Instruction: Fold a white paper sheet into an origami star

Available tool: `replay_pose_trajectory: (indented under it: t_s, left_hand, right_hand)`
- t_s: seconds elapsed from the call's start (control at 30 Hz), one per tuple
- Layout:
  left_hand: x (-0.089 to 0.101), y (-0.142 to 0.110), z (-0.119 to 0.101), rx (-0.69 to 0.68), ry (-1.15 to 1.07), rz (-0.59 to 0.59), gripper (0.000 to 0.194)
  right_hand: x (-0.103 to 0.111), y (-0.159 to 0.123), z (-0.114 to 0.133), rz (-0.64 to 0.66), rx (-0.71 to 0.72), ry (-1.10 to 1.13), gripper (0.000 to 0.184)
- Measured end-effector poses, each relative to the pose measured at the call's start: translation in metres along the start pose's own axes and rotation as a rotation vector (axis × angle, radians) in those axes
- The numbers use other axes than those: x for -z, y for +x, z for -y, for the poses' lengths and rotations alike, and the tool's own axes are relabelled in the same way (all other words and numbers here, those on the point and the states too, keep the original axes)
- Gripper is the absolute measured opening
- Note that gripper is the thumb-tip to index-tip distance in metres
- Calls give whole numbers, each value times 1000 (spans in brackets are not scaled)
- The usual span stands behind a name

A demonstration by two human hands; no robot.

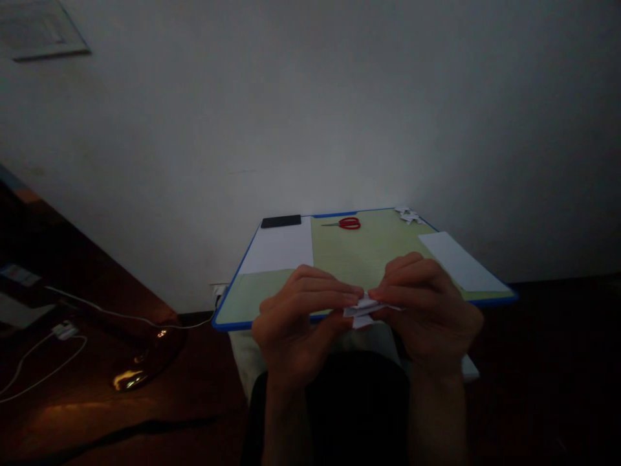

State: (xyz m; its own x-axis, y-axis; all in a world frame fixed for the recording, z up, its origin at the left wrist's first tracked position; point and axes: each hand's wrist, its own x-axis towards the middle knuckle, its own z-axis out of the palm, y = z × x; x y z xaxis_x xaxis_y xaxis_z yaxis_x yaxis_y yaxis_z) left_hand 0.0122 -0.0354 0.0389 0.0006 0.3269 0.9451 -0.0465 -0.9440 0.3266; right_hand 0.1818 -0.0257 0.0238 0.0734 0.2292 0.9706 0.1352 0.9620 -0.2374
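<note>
Between both hands, above the near edge of the table, is a small piece of folded white paper [363, 309]. My left hand [305, 317] pinches its left side, fingers on top and thumb beneath. On the other side, my right hand [424, 307] grips the paper with bent fingers close to the left fingertips. The paper has several layers, and its exact shape is partly covered by the fingers. Beyond the hands, red-handled scissors [347, 224] lie on the pale green tabletop [363, 249].
A white sheet [279, 249] lies at the table's left, with a dark flat phone-like object [281, 221] at its far edge. Another white sheet [458, 262] rests at the right. Folded paper pieces [409, 215] sit in the far right corner, near the wall [310, 103]. A white cable [130, 316] hangs left.
</note>
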Motion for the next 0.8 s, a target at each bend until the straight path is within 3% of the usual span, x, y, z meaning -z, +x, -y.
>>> replay_pose_trajectory:
  t_s: [0.43,0.8]
  left_hand:
    - [11,4,-18,-80,186,164,8]
    - [9,7,-18,-137,325,69,6]
  right_hand:
    - [6,-1,5,-1,-6,-49,25]
    - [7,-1,6,23,1,-114,29]
